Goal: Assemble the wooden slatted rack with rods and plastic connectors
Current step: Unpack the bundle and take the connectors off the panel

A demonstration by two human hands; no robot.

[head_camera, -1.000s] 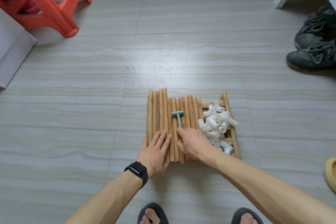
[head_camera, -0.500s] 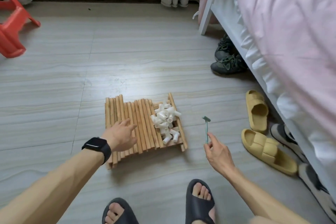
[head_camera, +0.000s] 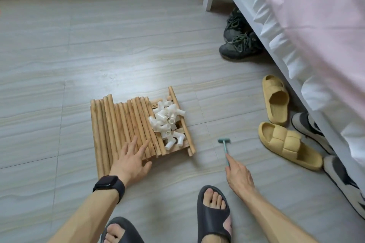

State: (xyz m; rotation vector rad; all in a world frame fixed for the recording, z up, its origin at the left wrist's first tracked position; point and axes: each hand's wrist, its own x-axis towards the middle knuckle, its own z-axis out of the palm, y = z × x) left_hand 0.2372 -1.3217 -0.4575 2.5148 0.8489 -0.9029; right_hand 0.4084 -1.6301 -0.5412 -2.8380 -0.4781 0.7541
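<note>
No readable text, label, brand, number or sign on any surface in view.

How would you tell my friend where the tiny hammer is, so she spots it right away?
Find the bed on the right, then the yellow slippers beside it. Left of them is the hammer, its handle end held by the right hand. It is the only teal thing, thin and T-shaped.

Tan rods point(head_camera: 118, 124) — white connectors point(head_camera: 166, 122) — teal hammer point(head_camera: 224, 146)
</note>
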